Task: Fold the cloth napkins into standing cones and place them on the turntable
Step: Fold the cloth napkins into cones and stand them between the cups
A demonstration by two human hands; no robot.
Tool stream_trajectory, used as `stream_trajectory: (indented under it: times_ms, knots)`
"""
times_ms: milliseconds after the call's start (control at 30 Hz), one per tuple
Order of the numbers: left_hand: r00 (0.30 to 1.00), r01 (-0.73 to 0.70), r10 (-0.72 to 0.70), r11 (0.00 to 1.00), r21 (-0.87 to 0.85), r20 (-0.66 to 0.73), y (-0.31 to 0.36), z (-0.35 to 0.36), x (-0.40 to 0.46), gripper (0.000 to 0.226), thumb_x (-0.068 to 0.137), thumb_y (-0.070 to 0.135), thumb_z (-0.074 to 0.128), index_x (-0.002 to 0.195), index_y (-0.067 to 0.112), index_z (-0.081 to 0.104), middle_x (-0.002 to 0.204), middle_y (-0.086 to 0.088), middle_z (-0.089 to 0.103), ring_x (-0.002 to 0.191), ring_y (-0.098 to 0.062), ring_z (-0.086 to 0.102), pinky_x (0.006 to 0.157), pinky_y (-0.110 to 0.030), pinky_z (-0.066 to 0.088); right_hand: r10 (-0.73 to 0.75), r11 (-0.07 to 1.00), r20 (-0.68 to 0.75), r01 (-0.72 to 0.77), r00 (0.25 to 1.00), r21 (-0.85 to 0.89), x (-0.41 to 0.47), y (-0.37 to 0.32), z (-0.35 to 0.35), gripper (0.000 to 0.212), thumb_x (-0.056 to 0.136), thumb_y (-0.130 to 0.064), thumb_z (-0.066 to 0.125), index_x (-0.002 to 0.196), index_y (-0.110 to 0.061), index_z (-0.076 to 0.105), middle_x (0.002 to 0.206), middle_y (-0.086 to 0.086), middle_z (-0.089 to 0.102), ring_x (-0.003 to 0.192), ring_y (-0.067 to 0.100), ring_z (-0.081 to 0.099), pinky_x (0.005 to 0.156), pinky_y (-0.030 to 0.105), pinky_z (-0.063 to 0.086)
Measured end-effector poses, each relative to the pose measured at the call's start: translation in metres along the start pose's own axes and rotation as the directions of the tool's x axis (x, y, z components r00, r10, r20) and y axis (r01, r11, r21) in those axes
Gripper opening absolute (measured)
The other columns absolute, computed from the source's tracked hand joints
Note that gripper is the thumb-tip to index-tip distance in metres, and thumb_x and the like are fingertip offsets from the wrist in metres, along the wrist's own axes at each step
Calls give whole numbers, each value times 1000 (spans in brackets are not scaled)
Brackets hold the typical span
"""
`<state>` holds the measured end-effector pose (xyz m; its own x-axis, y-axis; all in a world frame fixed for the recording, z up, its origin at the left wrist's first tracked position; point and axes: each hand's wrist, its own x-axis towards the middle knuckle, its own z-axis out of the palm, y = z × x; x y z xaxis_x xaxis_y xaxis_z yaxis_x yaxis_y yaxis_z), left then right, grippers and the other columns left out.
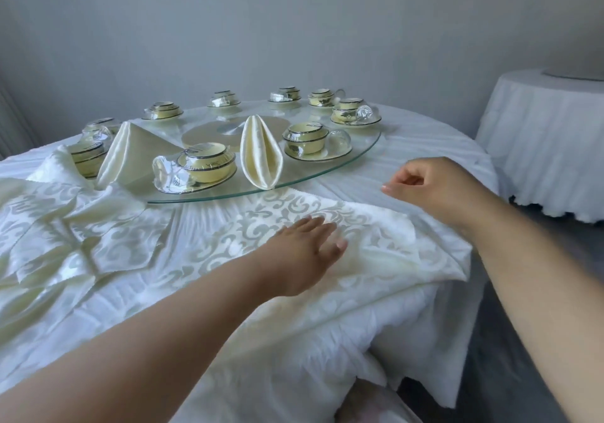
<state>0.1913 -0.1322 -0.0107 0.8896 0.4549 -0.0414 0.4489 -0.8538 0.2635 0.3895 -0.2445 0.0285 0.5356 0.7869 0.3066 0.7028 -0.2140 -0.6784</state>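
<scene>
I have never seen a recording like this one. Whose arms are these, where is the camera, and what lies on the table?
The camera sits on the person's head and looks forward and down, so the arms are the wearer's own. The left hand lies flat on a patterned napkin spread on the table, holding nothing. The right hand hovers above the tablecloth, loosely curled and empty. Beyond them is a glass turntable carrying wrapped dish sets and one folded standing napkin. More unfolded napkins lie on the left.
</scene>
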Motion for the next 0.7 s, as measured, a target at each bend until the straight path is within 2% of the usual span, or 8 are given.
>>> stream_trajectory:
  times_ms: [133, 233, 300, 400, 467, 533, 600, 700]
  knots:
    - [996, 30, -38, 995, 93, 84, 9, 21, 13, 70, 92, 66, 14, 153, 33, 1, 161, 6, -4, 147, -12, -9, 120, -43, -2, 53, 997, -191, -42, 980, 64, -38, 39, -4, 20, 75, -38, 76, 74, -20, 66, 77, -1, 66, 69, 13, 57, 66, 28, 45]
    - [996, 56, -66, 985, 161, 62, 11, 32, 13, 73, 91, 68, 14, 152, 31, -3, 161, 5, -7, 147, -12, -11, 120, -42, -4, -2, 995, -359, 36, 933, 90, -76, 56, 5, 30, 66, -52, 75, 72, -27, 59, 71, -7, 52, 63, 7, 48, 61, 19, 39]
    - [997, 66, -71, 981, 180, 23, 11, 36, 11, 73, 91, 68, 14, 152, 32, -4, 161, 7, -9, 147, -10, -11, 120, -40, -4, 3, 996, -405, 35, 915, 87, -99, 68, 13, 34, 65, -54, 74, 78, -29, 57, 73, -8, 47, 66, 7, 47, 61, 14, 37]
    - [997, 77, -79, 981, 181, 6, 12, 37, 10, 73, 91, 68, 13, 152, 33, -4, 161, 8, -9, 146, -8, -11, 120, -37, -5, 42, 997, -366, -15, 930, 75, -117, 83, 27, 28, 70, -39, 78, 91, -36, 60, 93, -14, 47, 86, 3, 50, 75, 13, 38]
    - [997, 79, -80, 981, 180, 3, 12, 36, 10, 73, 90, 69, 13, 152, 33, -4, 160, 8, -9, 146, -8, -11, 120, -36, -5, 33, 996, -339, -5, 940, 85, -111, 90, 29, 22, 77, -26, 75, 79, -41, 60, 96, -15, 49, 90, 3, 51, 80, 9, 37]
    - [997, 78, -79, 981, 177, 0, 12, 36, 9, 72, 90, 69, 13, 152, 35, -3, 160, 9, -9, 146, -7, -11, 119, -36, -5, 78, 980, -306, -17, 949, 197, -96, 93, 20, 23, 86, -19, 68, 71, -36, 61, 91, -12, 55, 85, 6, 54, 78, 8, 38]
    - [997, 74, -76, 982, 175, 4, 12, 36, 9, 72, 89, 70, 11, 152, 37, -2, 160, 9, -9, 146, -8, -11, 120, -36, -6, 132, 933, -239, -39, 962, 357, -78, 89, 7, 22, 93, -24, 58, 72, -24, 60, 76, -11, 57, 75, 9, 52, 73, 24, 40]
    - [996, 82, -84, 980, 181, 4, 11, 36, 10, 73, 87, 72, 10, 151, 39, -2, 160, 10, -9, 146, -8, -11, 120, -37, -5, 143, 967, -226, -88, 964, 238, -41, 79, -3, 29, 97, -31, 51, 72, -16, 52, 65, -8, 49, 67, 12, 46, 66, 32, 36]
